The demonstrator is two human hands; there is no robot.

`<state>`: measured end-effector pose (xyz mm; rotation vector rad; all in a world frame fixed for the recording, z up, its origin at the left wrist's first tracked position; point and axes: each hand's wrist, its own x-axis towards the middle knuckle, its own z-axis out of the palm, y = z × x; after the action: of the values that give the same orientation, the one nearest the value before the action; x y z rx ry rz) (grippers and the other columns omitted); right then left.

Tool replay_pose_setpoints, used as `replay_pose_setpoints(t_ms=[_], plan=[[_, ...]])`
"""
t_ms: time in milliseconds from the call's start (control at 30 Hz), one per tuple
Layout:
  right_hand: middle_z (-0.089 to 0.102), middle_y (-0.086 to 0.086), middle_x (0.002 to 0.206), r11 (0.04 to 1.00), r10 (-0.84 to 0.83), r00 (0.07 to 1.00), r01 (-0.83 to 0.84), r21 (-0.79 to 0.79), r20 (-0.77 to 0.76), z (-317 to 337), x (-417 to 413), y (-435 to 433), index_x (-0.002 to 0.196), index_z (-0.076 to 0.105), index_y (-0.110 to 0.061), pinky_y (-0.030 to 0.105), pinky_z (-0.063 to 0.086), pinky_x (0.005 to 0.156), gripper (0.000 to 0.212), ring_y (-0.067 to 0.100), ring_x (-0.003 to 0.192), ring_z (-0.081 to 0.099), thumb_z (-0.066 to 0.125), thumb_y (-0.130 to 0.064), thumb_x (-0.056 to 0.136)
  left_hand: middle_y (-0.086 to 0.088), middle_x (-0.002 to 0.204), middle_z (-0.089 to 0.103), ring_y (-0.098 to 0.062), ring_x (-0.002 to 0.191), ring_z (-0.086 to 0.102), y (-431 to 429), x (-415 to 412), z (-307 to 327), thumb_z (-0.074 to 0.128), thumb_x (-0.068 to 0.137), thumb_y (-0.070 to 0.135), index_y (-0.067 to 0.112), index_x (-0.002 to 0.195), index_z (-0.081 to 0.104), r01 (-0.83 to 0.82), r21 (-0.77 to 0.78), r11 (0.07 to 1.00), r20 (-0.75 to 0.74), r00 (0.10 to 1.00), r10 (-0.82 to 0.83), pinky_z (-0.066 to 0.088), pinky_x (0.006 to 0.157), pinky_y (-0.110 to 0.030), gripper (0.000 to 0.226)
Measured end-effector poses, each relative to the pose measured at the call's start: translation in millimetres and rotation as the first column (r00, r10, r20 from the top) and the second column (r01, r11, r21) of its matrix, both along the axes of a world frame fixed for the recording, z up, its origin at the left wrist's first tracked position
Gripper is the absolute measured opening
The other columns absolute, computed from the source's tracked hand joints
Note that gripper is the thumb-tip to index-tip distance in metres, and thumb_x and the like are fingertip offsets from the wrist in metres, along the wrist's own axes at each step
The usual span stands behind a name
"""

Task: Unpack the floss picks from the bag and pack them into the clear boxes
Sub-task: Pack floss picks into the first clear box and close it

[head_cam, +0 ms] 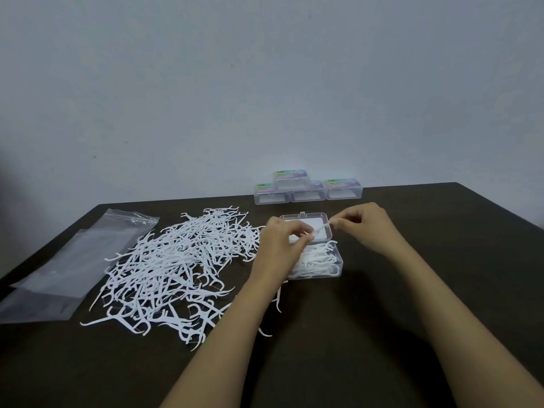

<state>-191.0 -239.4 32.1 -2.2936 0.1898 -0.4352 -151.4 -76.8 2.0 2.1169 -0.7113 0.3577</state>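
Head view: open box [338,267] holding picks [318,260]
Left hand [279,245]: pinching floss pick [321,227]
Right hand [363,222]: pinching its other end

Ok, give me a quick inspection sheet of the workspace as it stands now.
Surface: dark table.
Job's things: floss picks heaped left of centre; open clear box partly filled; four closed boxes stacked at the back edge; bag lying flat at far left, apparently emptied.
Clutter: nothing seen.
Hands: left hand and right hand each pinch an end of a single pick above the open box.
Cables: nothing seen.
Surroundings: plain wall behind.
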Motion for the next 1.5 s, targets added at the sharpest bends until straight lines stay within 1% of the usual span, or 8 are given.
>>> replay_pose_setpoints(t_ms=[267, 667, 900, 1100, 1233, 1333, 1433, 1500], plan=[[0.068, 0.004, 0.089, 0.987, 0.009, 0.983, -0.038, -0.155, -0.182, -2, 0, -3, 0.094, 0.073, -0.012, 0.013, 0.037, 0.057, 0.014, 0.001, 0.069, 0.052, 0.068, -0.016, 0.082, 0.004, 0.120, 0.060, -0.017, 0.119, 0.038, -2, 2, 4, 0.055, 0.087, 0.045, 0.031, 0.122, 0.059, -0.062, 0.549, 0.833, 0.131, 0.991, -0.013, 0.026, 0.095, -0.033, 0.038], [0.061, -0.001, 0.070, 0.985, -0.010, 0.982, -0.022, -0.171, -0.187, -5, 1, 8, 0.074, 0.069, -0.007, 0.015, 0.041, 0.057, 0.009, 0.008, 0.066, 0.054, 0.071, -0.014, 0.079, 0.002, 0.101, 0.067, -0.014, 0.099, 0.054, 4, 5, -1, 0.062, 0.086, 0.036, 0.021, 0.107, 0.068, 0.034, 0.391, 0.920, 0.024, 0.999, -0.047, 0.040, 0.082, -0.029, 0.026], [0.065, -0.002, 0.075, 0.983, 0.106, 0.960, -0.140, -0.120, -0.258, 0, -3, 8, 0.087, 0.073, -0.007, 0.016, 0.045, 0.061, 0.010, 0.008, 0.070, 0.057, 0.067, -0.013, 0.083, -0.003, 0.101, 0.066, -0.015, 0.095, 0.056, 6, 5, 0, 0.062, 0.086, 0.035, 0.014, 0.100, 0.070, 0.032, 0.360, 0.932, -0.027, 0.999, -0.024, 0.043, 0.081, -0.028, 0.026], [0.065, 0.007, 0.113, 0.976, -0.004, 0.998, -0.011, -0.216, -0.069, 1, -2, 9, 0.105, 0.069, -0.012, 0.016, 0.041, 0.075, 0.024, 0.003, 0.078, 0.051, 0.051, -0.004, 0.091, -0.010, 0.099, 0.067, -0.021, 0.093, 0.058, 18, 2, 7, 0.049, 0.095, 0.027, 0.007, 0.107, 0.068, -0.038, 0.235, 0.971, 0.017, 0.999, 0.035, 0.039, 0.078, -0.026, 0.030], [0.063, 0.006, 0.108, 0.950, 0.134, 0.990, -0.117, -0.290, 0.041, 0, -7, 36, 0.108, 0.068, -0.013, 0.019, 0.036, 0.076, 0.024, 0.001, 0.075, 0.048, 0.050, -0.008, 0.093, -0.012, 0.104, 0.067, -0.026, 0.100, 0.058, 36, 9, 8, 0.047, 0.096, 0.022, 0.009, 0.107, 0.067, -0.156, 0.214, 0.964, 0.023, 0.988, 0.155, 0.044, 0.086, -0.036, 0.027], [0.066, 0.008, 0.114, 0.871, 0.277, 0.958, -0.284, -0.400, -0.078, 7, -13, 57, 0.112, 0.067, -0.010, 0.017, 0.039, 0.083, 0.028, 0.013, 0.094, 0.059, 0.046, -0.004, 0.094, -0.006, 0.116, 0.064, -0.024, 0.112, 0.055, 55, 10, 9, 0.044, 0.096, 0.016, 0.016, 0.116, 0.063, -0.349, 0.307, 0.885, 0.021, 0.933, 0.360, 0.041, 0.095, -0.036, 0.028], [0.067, 0.009, 0.111, 0.842, 0.346, 0.926, -0.377, -0.385, -0.151, 13, -24, 77, 0.111, 0.067, -0.010, 0.010, 0.037, 0.066, 0.029, 0.010, 0.080, 0.059, 0.046, -0.004, 0.093, -0.005, 0.121, 0.061, -0.024, 0.118, 0.050, 78, -3, 5, 0.041, 0.095, 0.008, 0.021, 0.122, 0.058, -0.549, 0.416, 0.725, 0.081, 0.816, 0.572, 0.033, 0.097, -0.036, 0.035], [0.066, 0.008, 0.114, 0.800, 0.337, 0.916, -0.400, -0.447, -0.217, 11, -26, 90, 0.115, 0.066, -0.012, 0.017, 0.041, 0.079, 0.032, 0.019, 0.096, 0.062, 0.045, -0.002, 0.092, -0.007, 0.118, 0.061, -0.026, 0.116, 0.048, 90, -16, 2, 0.040, 0.096, 0.010, 0.019, 0.119, 0.059, -0.617, 0.448, 0.647, 0.132, 0.761, 0.635, 0.033, 0.096, -0.037, 0.032]])
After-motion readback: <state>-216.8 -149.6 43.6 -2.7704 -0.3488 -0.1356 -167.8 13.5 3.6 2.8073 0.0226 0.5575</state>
